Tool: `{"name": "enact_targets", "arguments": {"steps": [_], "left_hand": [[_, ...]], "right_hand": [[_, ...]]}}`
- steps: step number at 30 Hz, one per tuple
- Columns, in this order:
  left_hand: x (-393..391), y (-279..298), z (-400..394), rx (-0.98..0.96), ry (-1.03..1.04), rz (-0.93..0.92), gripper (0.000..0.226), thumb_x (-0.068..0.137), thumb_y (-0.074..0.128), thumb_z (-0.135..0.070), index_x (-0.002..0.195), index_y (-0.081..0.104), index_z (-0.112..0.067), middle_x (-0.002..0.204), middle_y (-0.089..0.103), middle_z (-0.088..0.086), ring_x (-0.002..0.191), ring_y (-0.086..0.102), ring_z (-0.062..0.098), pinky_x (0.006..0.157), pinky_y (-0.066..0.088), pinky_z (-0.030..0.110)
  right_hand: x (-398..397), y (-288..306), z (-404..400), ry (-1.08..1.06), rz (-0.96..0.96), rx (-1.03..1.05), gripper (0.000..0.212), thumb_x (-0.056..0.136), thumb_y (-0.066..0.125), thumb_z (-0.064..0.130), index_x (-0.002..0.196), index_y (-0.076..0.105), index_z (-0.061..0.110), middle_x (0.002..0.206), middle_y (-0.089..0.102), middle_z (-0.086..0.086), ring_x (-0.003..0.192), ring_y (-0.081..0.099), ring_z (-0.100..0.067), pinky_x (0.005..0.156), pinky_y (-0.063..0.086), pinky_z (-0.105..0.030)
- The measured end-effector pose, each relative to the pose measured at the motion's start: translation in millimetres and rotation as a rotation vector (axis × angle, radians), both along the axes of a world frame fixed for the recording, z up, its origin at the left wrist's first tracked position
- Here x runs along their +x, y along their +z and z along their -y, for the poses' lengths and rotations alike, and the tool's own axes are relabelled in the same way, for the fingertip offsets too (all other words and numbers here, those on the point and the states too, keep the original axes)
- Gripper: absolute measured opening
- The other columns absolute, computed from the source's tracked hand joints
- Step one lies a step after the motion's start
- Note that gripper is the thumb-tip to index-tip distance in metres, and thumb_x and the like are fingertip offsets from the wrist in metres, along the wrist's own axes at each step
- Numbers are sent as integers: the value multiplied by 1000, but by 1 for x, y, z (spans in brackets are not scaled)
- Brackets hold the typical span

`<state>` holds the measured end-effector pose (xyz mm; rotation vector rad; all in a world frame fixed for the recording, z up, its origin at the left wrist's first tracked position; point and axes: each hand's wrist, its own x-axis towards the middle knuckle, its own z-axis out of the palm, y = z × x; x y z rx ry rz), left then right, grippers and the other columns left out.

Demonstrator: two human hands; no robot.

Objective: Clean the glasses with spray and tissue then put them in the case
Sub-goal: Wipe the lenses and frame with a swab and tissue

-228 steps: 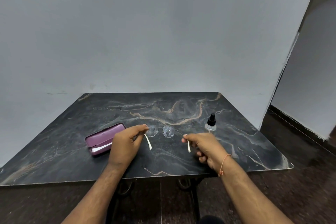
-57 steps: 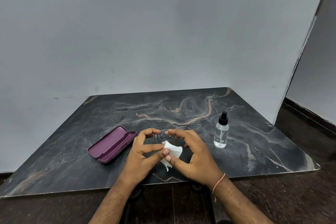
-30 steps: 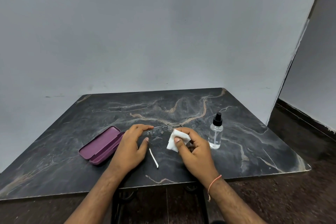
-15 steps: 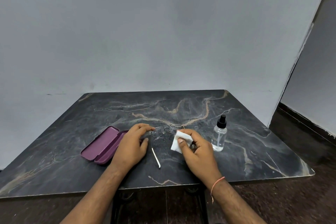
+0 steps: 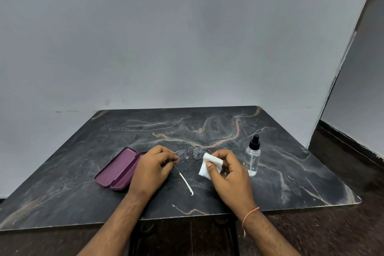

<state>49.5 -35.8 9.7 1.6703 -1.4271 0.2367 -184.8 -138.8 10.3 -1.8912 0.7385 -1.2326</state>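
Head view looks down on a dark marble table [image 5: 207, 127] set against a grey wall [image 5: 166, 37]. Near the middle of the table, the left hand [image 5: 152, 169] has its fingers curled together and pinches the glasses [image 5: 190, 154] at their 9 o'clock end, where the frame meets the side arm. That arm, thin with a white tip, runs out from under the fingers toward 5 o'clock and ends above the table's near edge. The right hand [image 5: 228, 172] grips a folded white tissue [image 5: 211, 165], thumb on the near face and fingers wrapped behind it, at the 3 o'clock lens of the glasses; the tissue touches or overlaps that lens, though exactly how cannot be told. An orange thread [image 5: 250, 213] circles the right wrist. At 9 o'clock from the left hand, partly hidden behind it, lies the purple case [image 5: 117, 169], open, both halves flat on the table. At 3 o'clock from the right hand, just beside it, stands the clear spray bottle [image 5: 252, 158] with its black nozzle upright. A dark floor [image 5: 342, 235] shows beyond the table at 4 o'clock.
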Motion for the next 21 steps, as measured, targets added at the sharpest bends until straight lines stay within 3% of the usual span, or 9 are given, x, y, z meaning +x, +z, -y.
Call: {"name": "enact_targets", "arguments": {"steps": [2, 5, 10, 14, 21], "left_hand": [[-2, 1, -2, -10, -25, 3, 26, 84, 92, -3, 97, 88, -26, 101, 73, -24, 97, 73, -5, 83, 62, 18], [-4, 1, -5, -11, -65, 1, 23, 85, 93, -6, 97, 88, -25, 100, 75, -21, 97, 75, -4, 85, 63, 19], [-9, 5, -8, 36, -145, 53, 23, 84, 93, -4, 97, 88, -22, 96, 75, -14, 98, 75, -6, 81, 64, 22], [-11, 7, -9, 55, -171, 96, 20, 85, 94, -9, 97, 88, -23, 92, 74, -12, 84, 75, 3, 73, 63, 32], [-8, 5, -8, 66, -206, 99, 18, 86, 92, -12, 99, 87, -24, 91, 77, -13, 84, 74, 2, 73, 63, 33]], "right_hand": [[0, 0, -2, -14, -28, -44, 15, 94, 78, 32, 104, 69, 37, 78, 71, 14, 62, 62, -7, 57, 46, -16], [1, 0, -2, -81, -78, -81, 14, 92, 82, 33, 100, 75, 41, 72, 70, 17, 64, 65, -6, 58, 43, -11], [7, 7, 1, -189, -262, -214, 11, 90, 78, 45, 101, 77, 45, 82, 74, 27, 79, 71, 1, 64, 52, -18], [21, 7, 3, -246, -370, -312, 19, 91, 67, 54, 93, 75, 37, 78, 73, 17, 75, 68, -5, 63, 53, -29], [41, 8, 12, -180, -440, -298, 14, 89, 73, 46, 90, 77, 33, 85, 76, 14, 81, 69, -6, 73, 54, -32]]}}
